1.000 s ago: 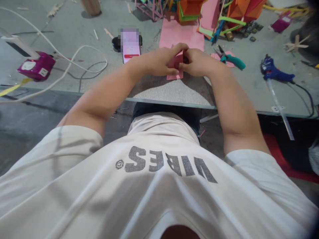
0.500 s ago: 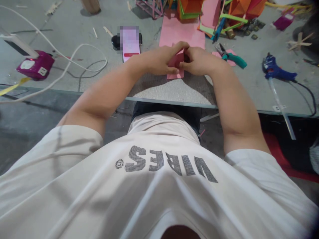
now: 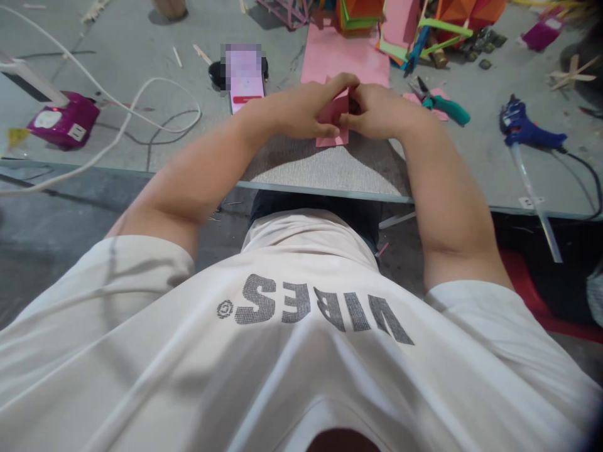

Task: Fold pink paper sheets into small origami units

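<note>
A small folded piece of pink paper is held between my two hands, just above the near edge of the table. My left hand grips it from the left, index finger at its top and thumb low on its front. From the other side my right hand pinches its right edge with thumb and fingers. Some of the paper is hidden behind the fingers. A larger pink sheet lies flat just beyond my hands. To the right of my right hand, teal-handled pliers rest over a pink scrap.
A blue glue gun lies at the right, its glue stick past the table edge. A phone lies to the left. Further left are a purple power adapter and a white cable. Orange and green paper shapes stand behind.
The whole view has shifted slightly. My hands keep the same hold on the folded pink paper, with hardly any movement.
</note>
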Action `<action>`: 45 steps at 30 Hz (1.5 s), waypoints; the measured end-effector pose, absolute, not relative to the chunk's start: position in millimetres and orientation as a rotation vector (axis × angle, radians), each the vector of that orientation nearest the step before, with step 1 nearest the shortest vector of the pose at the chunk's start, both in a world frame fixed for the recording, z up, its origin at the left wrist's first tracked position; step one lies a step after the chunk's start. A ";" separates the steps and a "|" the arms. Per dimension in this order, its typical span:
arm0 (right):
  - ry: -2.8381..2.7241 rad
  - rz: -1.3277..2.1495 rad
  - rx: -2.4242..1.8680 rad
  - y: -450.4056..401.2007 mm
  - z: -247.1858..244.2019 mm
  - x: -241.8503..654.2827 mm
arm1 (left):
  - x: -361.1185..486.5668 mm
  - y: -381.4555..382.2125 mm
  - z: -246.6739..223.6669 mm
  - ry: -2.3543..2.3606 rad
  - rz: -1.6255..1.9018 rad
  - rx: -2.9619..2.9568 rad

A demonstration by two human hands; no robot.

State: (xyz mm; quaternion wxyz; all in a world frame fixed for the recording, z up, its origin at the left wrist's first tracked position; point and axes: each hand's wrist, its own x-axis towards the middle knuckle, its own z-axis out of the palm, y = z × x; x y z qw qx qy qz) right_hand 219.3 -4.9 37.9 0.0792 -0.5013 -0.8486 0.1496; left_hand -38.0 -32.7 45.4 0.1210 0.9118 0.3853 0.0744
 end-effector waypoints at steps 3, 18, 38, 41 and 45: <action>-2.547 0.486 -1.495 -9.2 42.4 219.1 | -34.0 -34.9 47.3 1.151 0.166 2.684; -2.554 0.472 -1.528 -10.6 45.7 219.4 | -32.1 -32.0 44.0 1.177 0.173 2.694; -2.530 0.469 -1.525 -10.0 41.7 218.2 | -36.1 -25.1 38.0 1.146 0.223 2.691; -2.526 0.453 -1.556 -12.2 42.4 216.7 | -36.6 -21.3 35.0 1.111 0.260 2.697; -2.534 0.452 -1.552 -13.4 42.6 216.0 | -38.9 -16.3 31.1 1.105 0.265 2.681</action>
